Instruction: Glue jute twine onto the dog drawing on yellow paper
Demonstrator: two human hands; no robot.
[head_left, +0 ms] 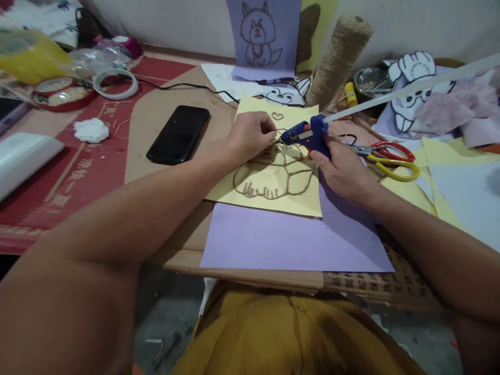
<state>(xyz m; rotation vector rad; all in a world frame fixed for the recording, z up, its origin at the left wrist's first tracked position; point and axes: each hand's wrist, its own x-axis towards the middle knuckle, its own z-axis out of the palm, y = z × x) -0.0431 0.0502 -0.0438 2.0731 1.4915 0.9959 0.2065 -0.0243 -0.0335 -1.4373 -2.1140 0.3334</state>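
My right hand [344,166] is wrapped round a blue hot glue gun [307,136], with a long white glue stick [375,97] out of its back. The gun's nozzle points left, close to the fingers of my left hand [252,136]. Those fingers are pinched together over a yellow sheet [222,188], and what is between them is too small to make out. Brown twine [288,182] outlines a drawing on the sheet, with a small twine heart [277,116] near its top. Under it lies a purple sheet [265,239].
A black phone [178,134] lies left of the sheet. Red-and-yellow-handled scissors [390,156] lie right of my right hand. Behind stand a twine cone [339,57] and a purple picture [260,41]. Tape rolls [115,84] and paper cutouts [414,94] lie farther out.
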